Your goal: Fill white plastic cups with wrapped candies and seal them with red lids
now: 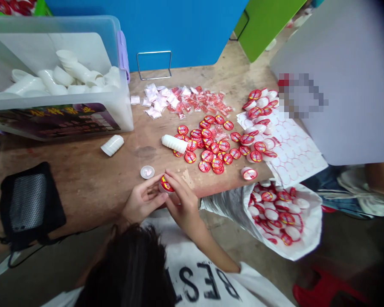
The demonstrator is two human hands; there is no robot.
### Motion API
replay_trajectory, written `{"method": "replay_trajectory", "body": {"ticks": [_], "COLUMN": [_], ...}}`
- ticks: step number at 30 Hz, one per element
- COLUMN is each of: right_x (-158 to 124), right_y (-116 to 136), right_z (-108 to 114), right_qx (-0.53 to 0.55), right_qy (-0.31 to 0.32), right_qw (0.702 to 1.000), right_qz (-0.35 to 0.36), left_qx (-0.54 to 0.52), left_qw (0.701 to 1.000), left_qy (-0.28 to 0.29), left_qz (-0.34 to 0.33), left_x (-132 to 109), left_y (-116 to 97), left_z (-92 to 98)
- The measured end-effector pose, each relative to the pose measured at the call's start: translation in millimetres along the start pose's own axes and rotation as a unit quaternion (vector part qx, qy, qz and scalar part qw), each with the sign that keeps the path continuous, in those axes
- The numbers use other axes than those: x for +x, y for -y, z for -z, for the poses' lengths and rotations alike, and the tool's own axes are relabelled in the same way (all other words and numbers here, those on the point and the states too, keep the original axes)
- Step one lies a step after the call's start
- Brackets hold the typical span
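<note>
At the table's front edge, my left hand [143, 199] and my right hand [184, 205] close together around one small white cup with a red and yellow lid [167, 183]. The fingers of both hands press on its rim and sides. Just left of it stands an open cup [147, 172] with something pale pink inside. Beyond my hands lies a stack of nested white cups [174, 143], tilted against a spread of loose round red lids [206, 145]. One more lidded cup [248, 173] sits to the right near the edge.
Small white packets [156, 100] and pink packets [203, 101] lie behind the lids. A clear bin [124, 106] of white cups stands left, near a short cup stack [112, 145] and a black pouch [32, 204]. A white sack [313, 230] of lidded cups hangs open at right.
</note>
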State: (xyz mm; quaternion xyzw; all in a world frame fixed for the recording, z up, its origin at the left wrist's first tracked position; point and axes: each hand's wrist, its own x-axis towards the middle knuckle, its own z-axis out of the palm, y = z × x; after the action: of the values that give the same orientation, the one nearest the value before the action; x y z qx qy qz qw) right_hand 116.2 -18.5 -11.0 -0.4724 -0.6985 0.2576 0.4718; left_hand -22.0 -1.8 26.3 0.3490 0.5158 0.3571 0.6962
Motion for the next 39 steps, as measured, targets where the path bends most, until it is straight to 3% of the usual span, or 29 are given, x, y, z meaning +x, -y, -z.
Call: {"method": "replay_trajectory", "body": {"ticks": [3,7,13,18,23,28,34,39], "right_x": [0,-1,-4,-6,-4,-2,-7,-8], "right_y": [1,4,8,13,16,19,16,17], "right_z": [2,7,13,11,10,13,13,14], "right_qx": [0.009,0.044,0.107,0.074,0.052,0.045,0.078,0.077], "right_qy": [0.022,0.040,-0.012,-0.040,-0.035,-0.021,-0.045,-0.058], "right_qw": [1.000,0.998,0.992,0.996,0.998,0.999,0.995,0.994], "right_qz": [-0.007,-0.009,-0.060,-0.025,-0.021,-0.005,-0.051,-0.047], "left_qx": [0.037,0.054,0.021,-0.021,-0.023,-0.037,0.019,-0.004], "left_qw": [0.999,0.998,0.999,0.999,0.999,0.999,0.999,0.998], "left_qy": [-0.028,-0.022,-0.011,-0.015,-0.031,-0.005,-0.003,-0.043], "left_qz": [-0.018,-0.022,-0.047,-0.029,-0.034,-0.027,-0.046,-0.047], "left_x": [1,0,-2,-10,-12,-11,-7,-8], "left_y": [1,1,-2,-10,-11,-11,-8,-7], "left_z": [-2.4,-2.3,-4.0,-16.6,-21.7,-21.1,-21.5,-27.9]}}
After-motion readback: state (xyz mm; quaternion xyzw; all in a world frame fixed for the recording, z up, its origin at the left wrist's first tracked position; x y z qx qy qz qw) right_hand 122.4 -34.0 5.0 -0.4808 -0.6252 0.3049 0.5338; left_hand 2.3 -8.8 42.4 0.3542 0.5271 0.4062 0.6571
